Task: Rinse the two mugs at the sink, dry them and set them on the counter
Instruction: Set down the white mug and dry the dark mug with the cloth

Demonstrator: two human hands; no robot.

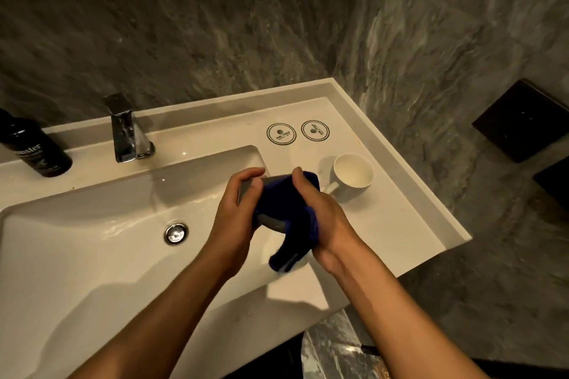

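Over the right edge of the sink [92, 240], our left hand [237, 209] grips a grey mug [251, 186], while our right hand [320, 212] clutches the blue cloth [289, 209] wrapped around it. The white mug [351, 177] stands upright on the counter [385, 224], just right of our hands.

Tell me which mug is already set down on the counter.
The white mug, upright right of the basin with nothing touching it. The grey mug is held in both hands, wrapped in the blue cloth.
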